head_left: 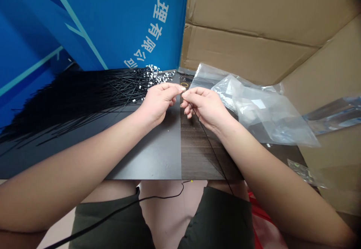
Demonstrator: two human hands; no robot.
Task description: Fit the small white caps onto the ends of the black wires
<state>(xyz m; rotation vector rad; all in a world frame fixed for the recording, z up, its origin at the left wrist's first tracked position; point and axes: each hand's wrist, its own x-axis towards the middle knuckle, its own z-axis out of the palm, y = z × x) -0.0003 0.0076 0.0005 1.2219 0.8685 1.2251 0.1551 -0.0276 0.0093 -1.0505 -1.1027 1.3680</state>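
Over the middle of the table my left hand point(160, 100) and my right hand point(204, 104) meet, fingertips almost touching. My right hand is closed in a pinch on a thin black wire point(211, 144). This wire runs down from under its fingers, over the table's front edge, toward my right leg. Thumb and forefinger of my left hand are pressed together at the wire's upper end; what sits between them is too small and covered to make out. Left of my hands lies a large pile of black wires point(93, 91) with small white ends point(158, 75) bunched at its right.
Clear plastic bags point(270, 110) lie on the table's right side. A small yellow ring point(184, 85) is just behind my fingertips. A small bag of parts point(301, 172) rests at the right edge. Cardboard point(254, 50) and a blue panel point(118, 23) stand behind. A black cable point(118, 213) crosses my lap.
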